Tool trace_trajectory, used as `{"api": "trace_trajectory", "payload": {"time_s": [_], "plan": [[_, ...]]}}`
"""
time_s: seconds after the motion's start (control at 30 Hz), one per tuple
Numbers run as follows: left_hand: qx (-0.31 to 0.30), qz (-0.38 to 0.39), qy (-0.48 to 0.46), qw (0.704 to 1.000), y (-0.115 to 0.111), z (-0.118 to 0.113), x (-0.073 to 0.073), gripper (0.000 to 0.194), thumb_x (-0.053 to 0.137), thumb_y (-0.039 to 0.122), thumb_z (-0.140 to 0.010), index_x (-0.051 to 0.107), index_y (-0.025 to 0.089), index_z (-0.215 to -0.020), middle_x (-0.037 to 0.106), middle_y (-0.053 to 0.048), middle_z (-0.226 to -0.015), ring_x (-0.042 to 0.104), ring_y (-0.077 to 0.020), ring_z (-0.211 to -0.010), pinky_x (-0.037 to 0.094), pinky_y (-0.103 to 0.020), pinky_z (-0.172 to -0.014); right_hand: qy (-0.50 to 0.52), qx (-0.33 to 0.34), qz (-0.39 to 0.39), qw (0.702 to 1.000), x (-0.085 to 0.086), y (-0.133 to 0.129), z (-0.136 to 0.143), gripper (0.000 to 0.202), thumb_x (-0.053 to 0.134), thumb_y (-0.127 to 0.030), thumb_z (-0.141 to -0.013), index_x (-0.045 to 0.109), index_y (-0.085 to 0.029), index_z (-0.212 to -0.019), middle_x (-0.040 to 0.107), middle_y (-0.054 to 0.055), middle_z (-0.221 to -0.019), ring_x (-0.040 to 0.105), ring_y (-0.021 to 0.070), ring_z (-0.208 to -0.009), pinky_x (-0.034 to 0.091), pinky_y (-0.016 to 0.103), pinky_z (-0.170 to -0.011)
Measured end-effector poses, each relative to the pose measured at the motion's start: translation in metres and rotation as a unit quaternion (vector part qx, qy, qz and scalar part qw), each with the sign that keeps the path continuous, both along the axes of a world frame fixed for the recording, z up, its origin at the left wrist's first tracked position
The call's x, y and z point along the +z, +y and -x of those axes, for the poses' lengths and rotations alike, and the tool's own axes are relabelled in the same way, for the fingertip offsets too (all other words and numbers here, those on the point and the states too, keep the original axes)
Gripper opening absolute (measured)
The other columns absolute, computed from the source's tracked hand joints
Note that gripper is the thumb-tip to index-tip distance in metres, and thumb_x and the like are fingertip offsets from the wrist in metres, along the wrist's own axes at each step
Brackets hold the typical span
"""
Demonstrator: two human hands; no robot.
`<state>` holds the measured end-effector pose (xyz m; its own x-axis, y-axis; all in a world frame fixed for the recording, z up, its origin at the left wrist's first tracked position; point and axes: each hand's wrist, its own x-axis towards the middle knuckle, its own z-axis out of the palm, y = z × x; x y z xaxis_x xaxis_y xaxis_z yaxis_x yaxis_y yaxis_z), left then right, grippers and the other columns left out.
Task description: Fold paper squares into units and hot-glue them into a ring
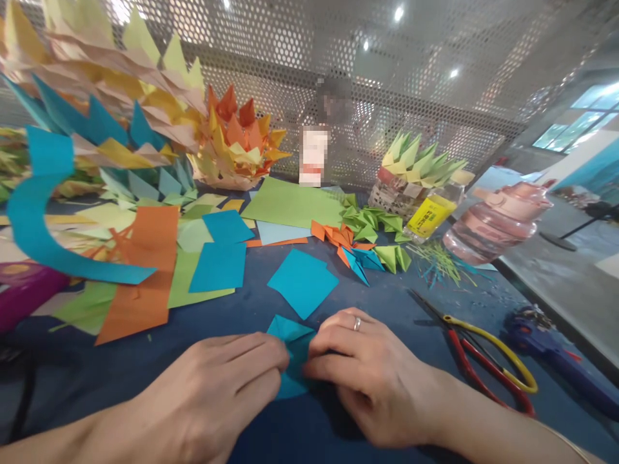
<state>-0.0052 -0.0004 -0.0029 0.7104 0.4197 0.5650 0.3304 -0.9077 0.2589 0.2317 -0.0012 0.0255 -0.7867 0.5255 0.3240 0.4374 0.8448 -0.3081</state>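
A blue sheet of paper (296, 368) lies on the dark blue table between my hands, its top corner folded over. My left hand (227, 380) is closed on the sheet's left edge, fingers pressed together. On the opposite edge, my right hand (365, 374), with a ring on one finger, pinches the paper; its fingertips are partly hidden. Just beyond the folded sheet are blue paper squares (304, 282). Two more blue pieces (218, 266) rest farther left, near an orange strip (149, 270).
Scissors (476, 351) and a blue glue gun (563, 361) lie right. Folded paper pieces (338, 235), a yellow-labelled bottle (430, 216) and a pink bottle (498, 222) stand behind. Layered paper flowers (236, 138) fill the back left; a curled blue strip (36, 219) is nearer.
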Motion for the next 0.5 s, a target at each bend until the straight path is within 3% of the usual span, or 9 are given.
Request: {"api": "trace_trajectory", "payload": {"time_s": [0.2,0.33,0.5], "plan": [[-0.009,0.017,0.031,0.999,0.003,0.002,0.011,0.025,0.040,0.006,-0.090,0.060,0.019,-0.083,0.065,-0.005,-0.086,0.061,-0.0156,-0.072,0.047,-0.026,-0.059,-0.007,0.047,0.003,0.999,-0.001,0.003,-0.005,0.033,0.044,-0.005,-0.085,0.069,-0.016,-0.103,0.069,0.006,-0.100,0.058,0.0187,-0.093,0.045,0.036,-0.086],[-0.008,0.114,0.041,0.993,0.005,0.003,0.005,0.018,0.046,0.013,-0.095,0.061,0.022,-0.095,0.063,-0.003,-0.097,0.061,-0.0149,-0.088,0.049,-0.025,-0.070,-0.026,0.064,0.009,0.998,-0.001,0.005,-0.007,0.032,0.046,-0.007,-0.085,0.070,-0.018,-0.104,0.069,0.004,-0.104,0.056,0.0182,-0.095,0.046,0.034,-0.086],[0.031,0.187,0.013,0.982,0.003,0.002,-0.002,0.015,0.048,0.016,-0.096,0.057,0.022,-0.086,0.060,0.000,-0.095,0.060,-0.0099,-0.085,0.047,-0.021,-0.070,-0.038,0.075,-0.004,0.996,0.001,0.006,-0.008,0.031,0.048,-0.008,-0.085,0.072,-0.016,-0.102,0.069,0.003,-0.102,0.056,0.0169,-0.095,0.046,0.031,-0.086]]}}
